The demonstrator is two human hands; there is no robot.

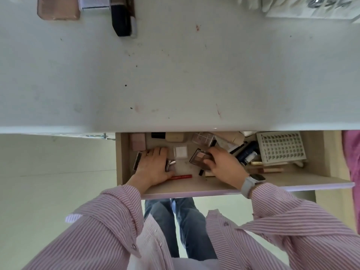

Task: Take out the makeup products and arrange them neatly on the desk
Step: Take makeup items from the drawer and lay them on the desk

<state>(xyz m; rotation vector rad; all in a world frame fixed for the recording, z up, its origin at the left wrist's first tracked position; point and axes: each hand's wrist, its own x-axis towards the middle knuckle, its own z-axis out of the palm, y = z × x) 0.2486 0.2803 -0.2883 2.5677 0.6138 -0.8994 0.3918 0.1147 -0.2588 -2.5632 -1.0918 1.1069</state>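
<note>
In the drawer (214, 187), the red pencil (181, 177) lies crosswise.

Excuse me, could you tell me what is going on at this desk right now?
A person is reaching into the open drawer with both hands. The right hand grips an eyeshadow palette; the left hand rests on small cosmetics. The desk holds only a few items at its far edge.

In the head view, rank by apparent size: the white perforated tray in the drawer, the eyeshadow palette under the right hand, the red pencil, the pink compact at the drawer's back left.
1. White perforated tray
2. Eyeshadow palette, partly covered by the right hand, and pink compact: too alike to rank
3. Red pencil, long but thin
</note>
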